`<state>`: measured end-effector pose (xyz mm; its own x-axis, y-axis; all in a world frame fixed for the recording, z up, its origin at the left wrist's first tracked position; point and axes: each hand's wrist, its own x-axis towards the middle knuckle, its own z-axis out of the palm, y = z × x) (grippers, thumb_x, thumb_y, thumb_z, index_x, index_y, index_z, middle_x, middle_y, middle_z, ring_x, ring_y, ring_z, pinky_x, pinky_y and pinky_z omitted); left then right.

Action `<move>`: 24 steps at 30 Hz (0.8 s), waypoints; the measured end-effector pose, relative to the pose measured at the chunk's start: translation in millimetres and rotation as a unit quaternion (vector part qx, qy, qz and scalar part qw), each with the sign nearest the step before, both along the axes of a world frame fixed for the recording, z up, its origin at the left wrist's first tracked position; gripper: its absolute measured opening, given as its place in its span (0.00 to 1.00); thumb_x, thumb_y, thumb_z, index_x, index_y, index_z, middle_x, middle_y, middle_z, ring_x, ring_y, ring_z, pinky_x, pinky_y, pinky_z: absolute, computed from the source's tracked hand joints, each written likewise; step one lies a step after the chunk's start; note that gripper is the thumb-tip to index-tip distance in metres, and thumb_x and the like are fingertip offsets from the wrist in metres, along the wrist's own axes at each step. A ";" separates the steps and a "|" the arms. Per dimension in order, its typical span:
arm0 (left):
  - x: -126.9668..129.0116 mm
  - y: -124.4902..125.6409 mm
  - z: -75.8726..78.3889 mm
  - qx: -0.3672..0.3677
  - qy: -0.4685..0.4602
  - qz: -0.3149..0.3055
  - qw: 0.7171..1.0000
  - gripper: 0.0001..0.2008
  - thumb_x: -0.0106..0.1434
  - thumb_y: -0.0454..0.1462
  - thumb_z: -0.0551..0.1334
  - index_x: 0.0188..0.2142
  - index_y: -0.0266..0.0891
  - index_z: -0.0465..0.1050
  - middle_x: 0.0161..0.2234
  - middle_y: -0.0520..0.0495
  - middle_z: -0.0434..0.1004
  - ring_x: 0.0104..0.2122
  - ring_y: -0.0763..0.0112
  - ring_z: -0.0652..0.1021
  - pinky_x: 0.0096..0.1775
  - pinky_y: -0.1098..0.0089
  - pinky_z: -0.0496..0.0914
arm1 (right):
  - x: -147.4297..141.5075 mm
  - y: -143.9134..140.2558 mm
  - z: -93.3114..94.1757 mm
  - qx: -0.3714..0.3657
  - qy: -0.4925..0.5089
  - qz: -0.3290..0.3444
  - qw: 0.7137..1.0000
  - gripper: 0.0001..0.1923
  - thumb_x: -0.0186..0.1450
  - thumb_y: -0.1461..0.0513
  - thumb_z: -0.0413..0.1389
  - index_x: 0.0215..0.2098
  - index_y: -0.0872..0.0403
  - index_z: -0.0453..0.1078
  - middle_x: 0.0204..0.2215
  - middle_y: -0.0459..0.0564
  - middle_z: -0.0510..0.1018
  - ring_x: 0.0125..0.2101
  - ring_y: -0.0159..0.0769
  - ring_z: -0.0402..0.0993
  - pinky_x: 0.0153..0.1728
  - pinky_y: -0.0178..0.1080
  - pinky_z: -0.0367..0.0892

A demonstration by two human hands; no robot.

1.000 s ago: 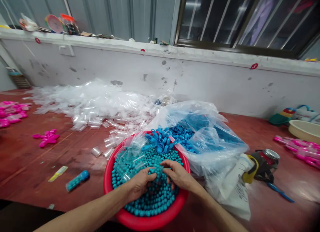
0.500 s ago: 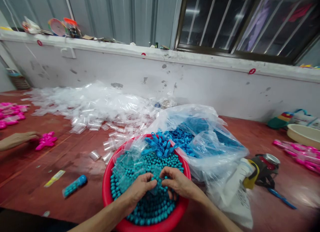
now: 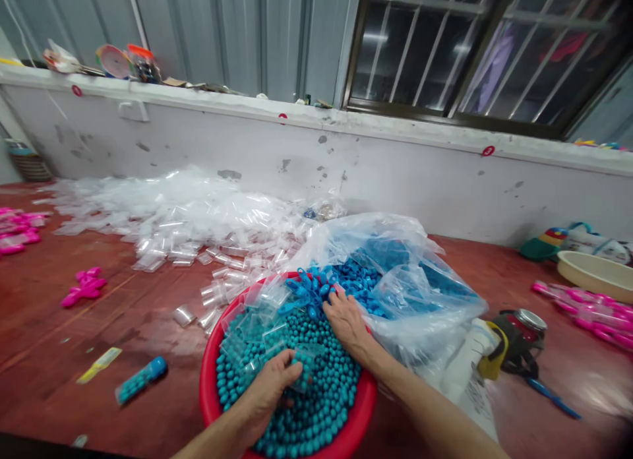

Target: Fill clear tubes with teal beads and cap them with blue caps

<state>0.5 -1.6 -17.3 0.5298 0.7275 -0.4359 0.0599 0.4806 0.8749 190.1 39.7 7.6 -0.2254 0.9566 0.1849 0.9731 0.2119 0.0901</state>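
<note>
Pinching a small clear bag (image 3: 300,370) of beads, your left hand (image 3: 270,393) sits in the red basin (image 3: 210,386); your right hand (image 3: 346,320), fingers loose, touches the blue clips (image 3: 309,289).

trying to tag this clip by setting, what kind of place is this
Probably a small hand-packing workshop. A red basin holds teal beads, a heap of small clear bags covers the red worktable, and a big plastic sack of blue clips lies open beside the basin.
</note>
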 end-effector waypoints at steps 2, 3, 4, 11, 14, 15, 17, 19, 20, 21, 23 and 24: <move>0.2 -0.3 2.1 0.002 0.004 0.001 1.000 0.16 0.50 0.45 0.59 0.34 0.38 0.63 0.29 0.51 0.71 0.30 0.72 0.70 0.27 0.75 0.57 | -2.8 4.3 -5.9 0.003 -0.004 0.017 1.000 0.10 0.62 0.69 0.47 0.33 0.56 0.69 0.38 0.57 0.71 0.45 0.46 0.61 0.45 0.47 0.55; 0.6 -0.6 3.0 0.006 0.008 0.001 1.000 0.16 0.49 0.45 0.60 0.33 0.37 0.63 0.28 0.51 0.71 0.29 0.72 0.69 0.27 0.75 0.57 | -4.1 3.7 -7.2 0.001 0.000 0.021 1.000 0.10 0.62 0.69 0.46 0.33 0.56 0.69 0.37 0.58 0.71 0.45 0.46 0.61 0.45 0.47 0.55; 1.1 -1.1 3.9 0.008 0.010 0.000 1.000 0.16 0.49 0.45 0.60 0.32 0.37 0.63 0.28 0.50 0.70 0.29 0.72 0.69 0.26 0.75 0.57 | -4.9 1.5 -7.6 0.000 0.006 0.024 1.000 0.10 0.62 0.70 0.46 0.33 0.57 0.69 0.37 0.58 0.71 0.44 0.46 0.62 0.45 0.48 0.55; 2.0 -3.6 7.3 -0.018 -0.056 -0.019 0.998 0.19 0.50 0.45 0.60 0.39 0.38 0.61 0.30 0.48 0.73 0.29 0.71 0.71 0.25 0.75 0.58 | -3.8 -33.2 4.1 -0.055 0.167 0.051 0.983 0.13 0.63 0.65 0.47 0.46 0.57 0.64 0.40 0.54 0.73 0.41 0.38 0.68 0.42 0.38 0.62; 2.5 -1.9 3.7 0.008 -0.070 0.003 0.997 0.17 0.50 0.45 0.61 0.35 0.36 0.61 0.26 0.49 0.72 0.26 0.74 0.72 0.24 0.77 0.59 | -6.9 -46.2 13.0 -0.149 0.337 0.099 0.924 0.15 0.63 0.63 0.46 0.48 0.55 0.65 0.43 0.52 0.73 0.43 0.37 0.68 0.44 0.37 0.61; 2.8 -1.3 2.1 0.018 -0.072 0.007 0.997 0.18 0.50 0.46 0.61 0.35 0.36 0.61 0.24 0.50 0.72 0.24 0.74 0.72 0.23 0.77 0.58 | -8.8 -49.3 15.0 -0.184 0.366 0.118 0.904 0.15 0.63 0.63 0.46 0.47 0.54 0.66 0.41 0.50 0.74 0.41 0.37 0.69 0.43 0.36 0.61; 3.4 -0.7 -0.8 0.032 -0.077 0.000 0.997 0.19 0.51 0.48 0.60 0.36 0.37 0.60 0.24 0.51 0.71 0.21 0.75 0.72 0.19 0.78 0.58 | -12.7 -53.4 15.9 -0.240 0.411 0.137 0.869 0.16 0.64 0.62 0.44 0.46 0.51 0.67 0.34 0.47 0.75 0.33 0.34 0.70 0.36 0.35 0.63; 3.7 -1.1 -2.1 0.045 -0.080 -0.013 0.996 0.20 0.52 0.49 0.59 0.36 0.38 0.59 0.25 0.51 0.71 0.17 0.77 0.71 0.16 0.79 0.56 | -15.9 -54.8 11.8 -0.275 0.468 0.116 0.832 0.17 0.64 0.62 0.43 0.49 0.52 0.65 0.26 0.44 0.73 0.25 0.31 0.67 0.28 0.33 0.63; 3.6 -1.7 -2.2 0.056 -0.079 -0.016 0.995 0.19 0.52 0.49 0.58 0.36 0.38 0.59 0.26 0.51 0.70 0.16 0.78 0.70 0.14 0.80 0.56 | -17.0 -54.9 8.3 -0.283 0.498 0.097 0.814 0.17 0.64 0.62 0.43 0.50 0.52 0.63 0.24 0.44 0.72 0.22 0.29 0.65 0.25 0.32 0.62; 3.5 -2.4 -1.9 0.065 -0.078 -0.016 0.995 0.19 0.53 0.48 0.58 0.36 0.38 0.59 0.26 0.52 0.70 0.15 0.78 0.70 0.13 0.80 0.56 | -17.8 -54.8 4.5 -0.285 0.524 0.081 0.799 0.18 0.63 0.62 0.44 0.51 0.53 0.63 0.23 0.43 0.71 0.21 0.28 0.64 0.23 0.31 0.61; 3.2 -4.0 -0.7 0.065 -0.077 -0.013 0.995 0.19 0.53 0.47 0.58 0.38 0.38 0.59 0.25 0.52 0.69 0.16 0.78 0.70 0.13 0.81 0.58 | -18.9 -54.8 -2.6 -0.276 0.560 0.057 0.779 0.17 0.62 0.62 0.46 0.49 0.54 0.63 0.22 0.43 0.69 0.20 0.27 0.62 0.22 0.30 0.60; 3.2 -4.9 0.0 0.058 -0.079 -0.013 0.995 0.19 0.53 0.47 0.58 0.39 0.38 0.58 0.25 0.53 0.69 0.17 0.77 0.71 0.14 0.80 0.60 | -19.4 -55.2 -5.2 -0.265 0.571 0.048 0.775 0.16 0.62 0.62 0.47 0.48 0.54 0.65 0.22 0.43 0.69 0.20 0.27 0.62 0.22 0.31 0.60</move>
<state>3.7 -6.4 -17.3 0.6049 0.7530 -0.2590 -0.0716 0.3754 0.9241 170.7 -15.5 2.4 -0.2789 0.9554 -0.0972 0.3307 0.0005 -0.9437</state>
